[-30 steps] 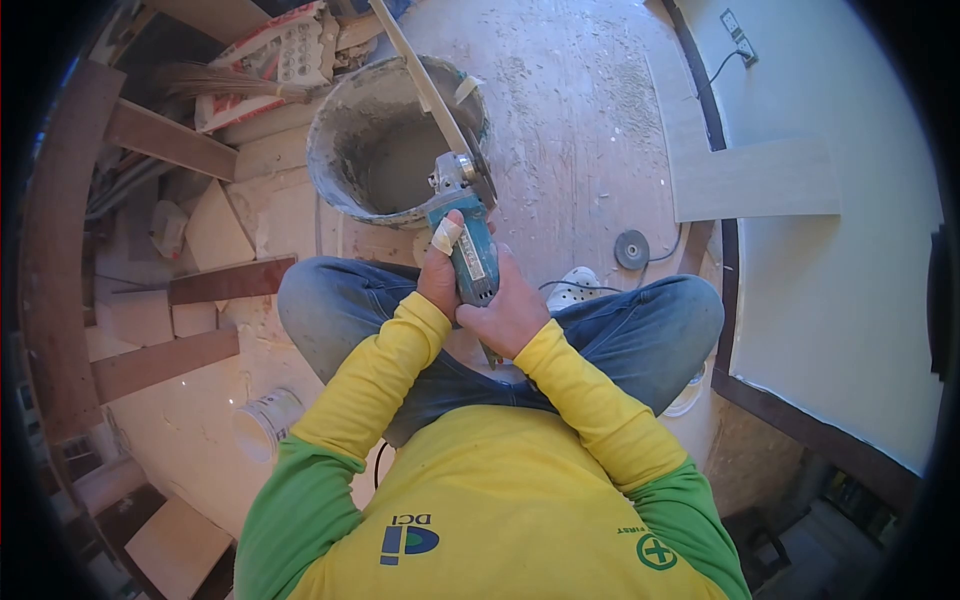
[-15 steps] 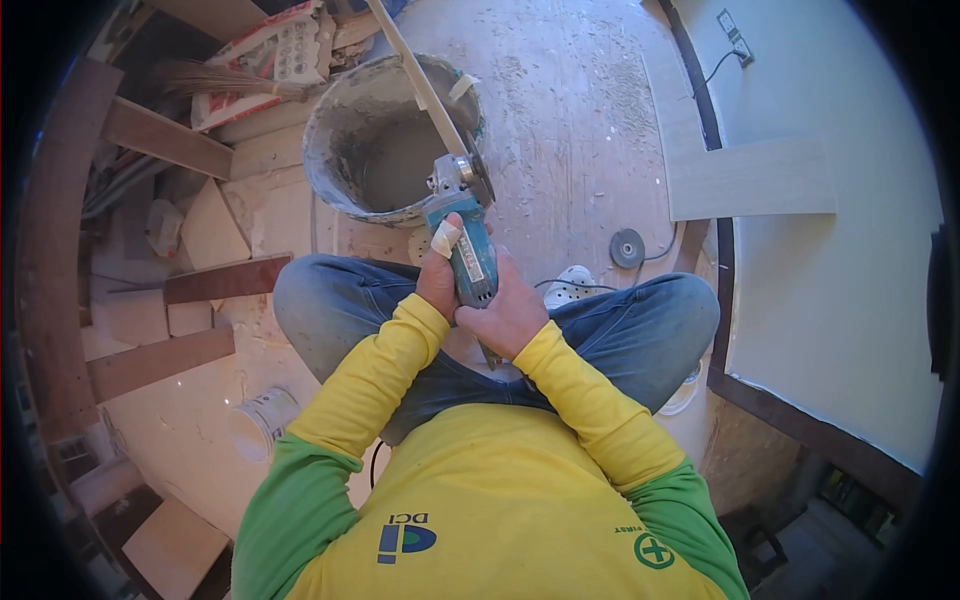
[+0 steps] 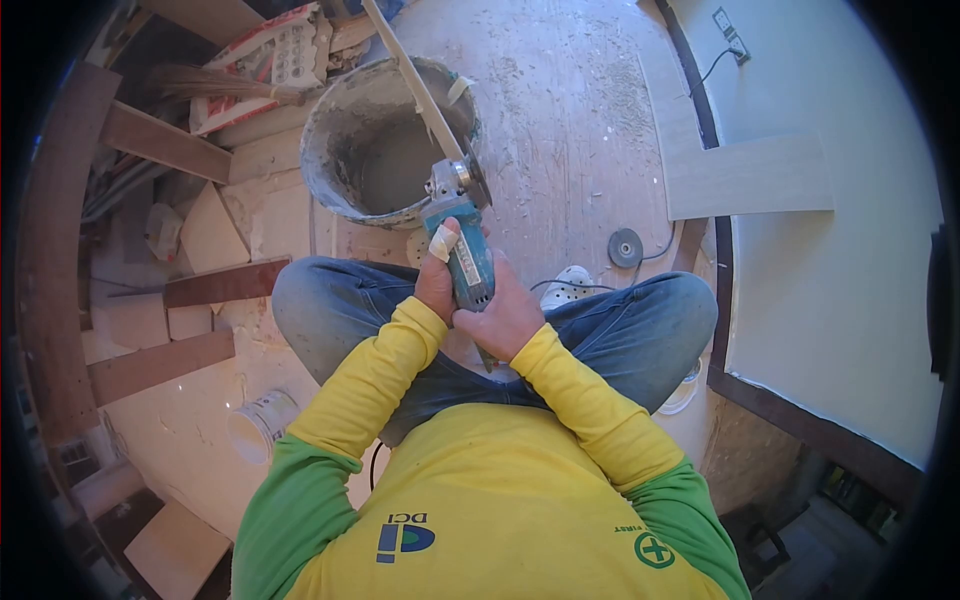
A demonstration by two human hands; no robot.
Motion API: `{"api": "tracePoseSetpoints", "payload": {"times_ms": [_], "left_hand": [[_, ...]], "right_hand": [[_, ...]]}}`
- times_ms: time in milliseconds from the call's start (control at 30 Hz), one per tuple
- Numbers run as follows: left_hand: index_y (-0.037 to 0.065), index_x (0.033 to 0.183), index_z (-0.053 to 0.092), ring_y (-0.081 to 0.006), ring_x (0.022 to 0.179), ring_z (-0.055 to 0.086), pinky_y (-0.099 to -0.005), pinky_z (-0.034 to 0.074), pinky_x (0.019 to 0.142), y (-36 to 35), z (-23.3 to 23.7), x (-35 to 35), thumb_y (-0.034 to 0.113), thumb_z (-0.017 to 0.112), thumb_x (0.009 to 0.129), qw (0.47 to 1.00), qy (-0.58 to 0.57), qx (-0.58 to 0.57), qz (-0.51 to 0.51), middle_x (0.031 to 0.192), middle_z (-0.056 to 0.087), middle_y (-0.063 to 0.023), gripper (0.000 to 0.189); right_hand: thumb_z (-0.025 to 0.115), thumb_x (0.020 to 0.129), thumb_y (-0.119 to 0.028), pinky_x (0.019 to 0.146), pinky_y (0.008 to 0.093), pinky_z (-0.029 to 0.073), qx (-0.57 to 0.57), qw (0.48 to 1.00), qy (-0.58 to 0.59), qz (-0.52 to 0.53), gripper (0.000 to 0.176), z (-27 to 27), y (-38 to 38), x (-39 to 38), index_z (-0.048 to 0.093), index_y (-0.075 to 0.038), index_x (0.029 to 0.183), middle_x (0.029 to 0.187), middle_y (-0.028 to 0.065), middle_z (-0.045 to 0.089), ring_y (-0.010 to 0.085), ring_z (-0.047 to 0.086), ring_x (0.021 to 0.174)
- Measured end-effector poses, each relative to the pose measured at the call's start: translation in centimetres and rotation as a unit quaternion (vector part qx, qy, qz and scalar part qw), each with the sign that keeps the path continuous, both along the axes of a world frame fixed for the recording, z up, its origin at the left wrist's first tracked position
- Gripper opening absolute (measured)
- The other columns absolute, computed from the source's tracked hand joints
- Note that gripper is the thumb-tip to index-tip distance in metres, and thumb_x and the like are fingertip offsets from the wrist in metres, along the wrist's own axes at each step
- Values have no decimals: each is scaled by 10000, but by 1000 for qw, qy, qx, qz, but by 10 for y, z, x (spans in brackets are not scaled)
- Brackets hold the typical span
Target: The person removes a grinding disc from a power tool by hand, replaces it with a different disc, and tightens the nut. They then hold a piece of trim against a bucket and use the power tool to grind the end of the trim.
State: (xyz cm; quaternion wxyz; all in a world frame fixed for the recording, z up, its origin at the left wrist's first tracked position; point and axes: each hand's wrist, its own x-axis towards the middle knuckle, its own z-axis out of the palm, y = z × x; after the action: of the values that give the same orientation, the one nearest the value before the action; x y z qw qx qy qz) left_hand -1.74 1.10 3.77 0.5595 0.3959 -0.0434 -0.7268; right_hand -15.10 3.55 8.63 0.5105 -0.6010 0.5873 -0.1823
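A teal angle grinder (image 3: 468, 262) points away from me, its body wrapped by both hands. My left hand (image 3: 436, 285), with white tape around its thumb, closes on the left side of the body. Around the right side and rear, my right hand (image 3: 505, 310) grips the same tool. The grinder's disc (image 3: 477, 182) stands edge-on beside the metal head. Right at the disc lies the near end of a long, narrow pale strip (image 3: 412, 80), which slants across a mortar-crusted bucket (image 3: 318, 165) holding grey material.
A loose round disc (image 3: 626, 248) lies on the dusty floor near a cord. Cut boards (image 3: 215, 225) and a small white bucket (image 3: 262, 425) are on the left. A pale plank (image 3: 750, 178) meets the right wall, below an outlet (image 3: 738, 50). My crossed legs flank the grinder.
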Motion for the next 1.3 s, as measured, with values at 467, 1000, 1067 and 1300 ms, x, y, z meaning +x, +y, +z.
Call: {"api": "tracePoseSetpoints", "payload": {"times_ms": [467,1000,1067,1300], "left_hand": [[49,1173,617,-217,841,692,-356,588,788,-16,10,14,508,660,932,1000,-13,-5,-3,979,693,-94,520],[-10,1222,593,-276,894,708,-395,594,836,-143,3,82,520,649,931,996,-40,-78,7,1061,707,-164,607],[-14,1236,582,-283,907,708,-400,593,845,-145,-2,85,524,649,928,996,-46,-77,12,1080,703,-175,624],[-24,1262,564,-292,960,701,-416,584,880,-144,-6,89,519,650,928,996,-40,-81,5,1124,691,-192,643]], "right_hand": [[734,702,-274,976,462,490,-4,1000,-15,-23,859,9,-11,7,366,-48,1445,1205,294,617,472,605,1120],[745,672,-269,971,438,490,-16,1000,-11,0,780,-1,-139,71,446,-15,1347,1191,271,639,439,622,1115],[721,703,-320,1018,458,485,-23,999,-20,29,1013,-4,-141,73,245,8,1534,1251,337,607,452,607,1170],[724,704,-322,1019,458,481,-16,1000,1,21,1013,1,-137,78,249,13,1533,1240,334,615,447,608,1171]]}}
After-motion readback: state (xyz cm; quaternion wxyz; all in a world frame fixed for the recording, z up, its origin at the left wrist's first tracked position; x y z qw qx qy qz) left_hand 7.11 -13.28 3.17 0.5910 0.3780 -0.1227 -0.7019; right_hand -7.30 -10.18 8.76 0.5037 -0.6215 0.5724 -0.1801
